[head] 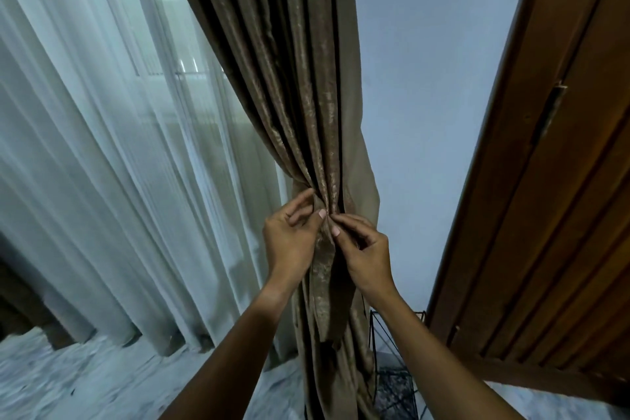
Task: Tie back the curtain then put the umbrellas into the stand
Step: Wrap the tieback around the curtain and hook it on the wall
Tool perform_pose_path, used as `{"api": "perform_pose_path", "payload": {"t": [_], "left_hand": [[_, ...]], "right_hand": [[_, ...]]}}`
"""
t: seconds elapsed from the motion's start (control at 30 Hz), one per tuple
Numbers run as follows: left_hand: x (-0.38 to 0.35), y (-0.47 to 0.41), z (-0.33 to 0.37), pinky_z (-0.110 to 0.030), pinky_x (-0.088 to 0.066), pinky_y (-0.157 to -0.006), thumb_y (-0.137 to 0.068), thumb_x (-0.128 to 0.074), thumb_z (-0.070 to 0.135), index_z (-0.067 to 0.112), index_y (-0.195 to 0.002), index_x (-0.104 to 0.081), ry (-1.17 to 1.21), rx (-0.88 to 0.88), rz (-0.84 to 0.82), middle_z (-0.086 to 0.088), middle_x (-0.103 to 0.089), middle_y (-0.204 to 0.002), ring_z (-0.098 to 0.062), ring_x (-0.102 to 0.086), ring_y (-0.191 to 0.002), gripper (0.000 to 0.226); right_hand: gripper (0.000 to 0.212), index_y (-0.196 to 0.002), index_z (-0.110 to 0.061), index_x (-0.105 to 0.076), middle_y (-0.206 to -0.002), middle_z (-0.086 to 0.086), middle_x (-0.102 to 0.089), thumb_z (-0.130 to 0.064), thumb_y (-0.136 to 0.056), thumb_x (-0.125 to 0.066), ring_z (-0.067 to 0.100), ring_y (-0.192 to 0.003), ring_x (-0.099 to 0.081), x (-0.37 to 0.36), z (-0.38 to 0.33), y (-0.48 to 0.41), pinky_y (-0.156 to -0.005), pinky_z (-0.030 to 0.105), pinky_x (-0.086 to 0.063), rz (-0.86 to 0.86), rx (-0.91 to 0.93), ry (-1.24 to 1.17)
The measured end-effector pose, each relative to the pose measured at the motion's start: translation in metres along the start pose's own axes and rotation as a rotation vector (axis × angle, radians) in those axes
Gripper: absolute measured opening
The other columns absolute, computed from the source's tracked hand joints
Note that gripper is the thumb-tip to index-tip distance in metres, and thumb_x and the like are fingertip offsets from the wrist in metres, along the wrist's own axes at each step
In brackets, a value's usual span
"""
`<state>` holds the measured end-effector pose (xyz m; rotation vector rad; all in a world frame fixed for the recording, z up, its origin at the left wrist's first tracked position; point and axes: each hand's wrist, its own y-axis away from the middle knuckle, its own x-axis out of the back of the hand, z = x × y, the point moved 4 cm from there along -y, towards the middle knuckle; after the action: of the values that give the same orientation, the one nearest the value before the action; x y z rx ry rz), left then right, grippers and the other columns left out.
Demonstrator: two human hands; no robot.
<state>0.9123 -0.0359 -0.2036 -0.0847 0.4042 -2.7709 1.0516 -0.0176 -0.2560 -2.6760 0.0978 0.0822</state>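
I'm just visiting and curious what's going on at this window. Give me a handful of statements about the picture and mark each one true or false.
1. Both hands are pinching the brown curtain at its gathered waist. True: the left hand and the right hand meet there.
2. The brown curtain is spread flat across the window. False: it is bunched to one side, beside the white sheer curtain.
3. A black wire stand sits on the floor below the right forearm. True.
4. Umbrellas are standing in the wire stand. False: none show in it.
5. A wooden door stands to the right. True.
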Motion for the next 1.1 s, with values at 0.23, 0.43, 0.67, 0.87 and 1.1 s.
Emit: {"api": "perform_pose_path", "payload": {"t": [0.23,0.43,0.67,0.87,1.1], "left_hand": [[-0.011,-0.004,0.035,-0.015,-0.052,-0.094,-0.097,-0.065,0.016,0.014,-0.127,-0.068,-0.523,-0.289,-0.306,0.000,-0.073,-0.121,0.000,-0.066,-0.109,0.030],[-0.033,-0.017,0.051,-0.010,-0.046,-0.059,-0.099,-0.055,0.009,0.013,-0.129,-0.068,-0.736,-0.290,-0.504,0.000,-0.072,-0.070,-0.001,-0.070,-0.071,0.033],[-0.045,-0.028,0.040,-0.018,-0.049,-0.093,-0.099,-0.056,0.010,0.020,-0.135,-0.064,-0.605,-0.213,-0.480,0.002,-0.073,-0.121,-0.007,-0.066,-0.115,0.038],[-0.049,-0.028,0.039,-0.038,-0.052,-0.091,-0.088,-0.066,0.016,0.029,-0.138,-0.060,-0.910,-0.618,-0.318,0.007,-0.067,-0.117,-0.015,-0.055,-0.112,0.052],[-0.090,-0.022,0.070,-0.058,-0.011,-0.115,-0.081,-0.064,0.029,0.030,-0.152,-0.037,-1.443,-0.996,-0.623,0.004,-0.020,-0.166,-0.031,-0.006,-0.154,0.076]], "right_hand": [[0.066,-0.130,-0.018,-0.067,-0.126,-0.002,-0.068,-0.024,-0.069,-0.092,0.009,-0.119,-0.064,0.007,0.004,0.014,-0.103,0.029,-0.052,-0.115,-0.008,0.118],[0.046,-0.107,-0.028,-0.065,-0.105,-0.006,-0.066,-0.047,-0.069,-0.083,0.009,-0.099,-0.065,0.010,-0.002,0.005,-0.081,0.031,-0.057,0.028,0.042,0.381],[0.013,-0.080,-0.022,-0.070,-0.058,-0.009,-0.056,-0.026,-0.077,-0.058,0.013,-0.057,-0.049,0.043,0.003,-0.014,-0.058,0.027,-0.042,0.134,-0.099,0.373],[0.016,-0.074,-0.034,-0.059,-0.063,-0.011,-0.060,-0.022,-0.084,-0.064,0.013,-0.061,-0.055,0.059,-0.002,-0.036,-0.061,0.032,-0.047,-0.014,-0.131,0.416],[0.028,-0.076,-0.027,-0.050,-0.072,-0.006,-0.066,-0.033,-0.065,-0.076,0.019,-0.067,-0.063,0.088,-0.017,-0.051,-0.062,0.036,-0.054,-0.141,-0.065,0.768]]}}
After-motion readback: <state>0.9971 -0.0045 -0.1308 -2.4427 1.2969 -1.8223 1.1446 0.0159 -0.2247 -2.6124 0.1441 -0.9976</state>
